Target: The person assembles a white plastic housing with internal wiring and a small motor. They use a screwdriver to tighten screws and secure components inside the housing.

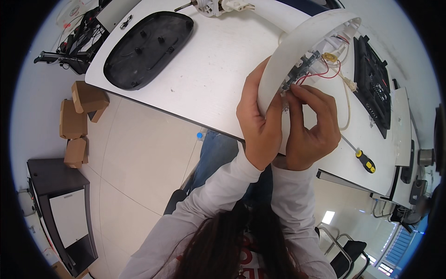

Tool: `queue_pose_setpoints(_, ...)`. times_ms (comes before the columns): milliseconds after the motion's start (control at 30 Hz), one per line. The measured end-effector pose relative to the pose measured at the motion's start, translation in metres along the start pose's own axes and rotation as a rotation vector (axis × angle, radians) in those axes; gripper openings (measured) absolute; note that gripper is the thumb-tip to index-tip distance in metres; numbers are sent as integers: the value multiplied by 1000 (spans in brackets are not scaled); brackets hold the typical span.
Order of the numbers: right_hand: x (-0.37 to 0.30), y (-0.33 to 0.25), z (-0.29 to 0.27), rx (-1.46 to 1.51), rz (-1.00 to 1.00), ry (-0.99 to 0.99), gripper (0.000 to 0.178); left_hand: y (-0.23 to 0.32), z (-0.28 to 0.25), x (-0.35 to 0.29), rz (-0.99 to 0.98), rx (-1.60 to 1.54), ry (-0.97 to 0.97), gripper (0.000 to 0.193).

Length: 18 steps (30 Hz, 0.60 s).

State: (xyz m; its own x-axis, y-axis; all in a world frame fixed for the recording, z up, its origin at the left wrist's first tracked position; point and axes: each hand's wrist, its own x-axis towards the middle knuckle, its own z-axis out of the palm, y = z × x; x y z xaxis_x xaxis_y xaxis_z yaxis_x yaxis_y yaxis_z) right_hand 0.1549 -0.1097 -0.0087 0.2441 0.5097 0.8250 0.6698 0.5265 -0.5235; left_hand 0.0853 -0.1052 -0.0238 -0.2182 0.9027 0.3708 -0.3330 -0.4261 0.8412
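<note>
My left hand (258, 122) grips the outside of a white curved plastic housing (302, 46), holding it tilted up above the white table (204, 74). My right hand (312, 126) reaches inside the housing, fingertips pinched on a small circuit board (301, 69) with red and white wires (331, 69) running from it. A round brass-coloured part (330, 56) sits deeper inside the housing.
A black oval plastic cover (147, 47) lies at the table's far left. A yellow-and-black handled screwdriver (360, 157) lies right of my hands, a black grille panel (372, 83) beyond it. A white motor part (214, 6) sits at the far edge. Cardboard boxes (79, 116) are on the floor.
</note>
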Motion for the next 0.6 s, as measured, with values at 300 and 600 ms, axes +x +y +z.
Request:
queue_pose_setpoints(300, 5, -4, 0, 24, 78, -15, 24, -5, -2, 2, 77, 52, -10, 39)
queue_pose_setpoints(600, 5, 5, -2, -29, -111, -13, 25, 2, 2, -1, 9, 57, 31, 35)
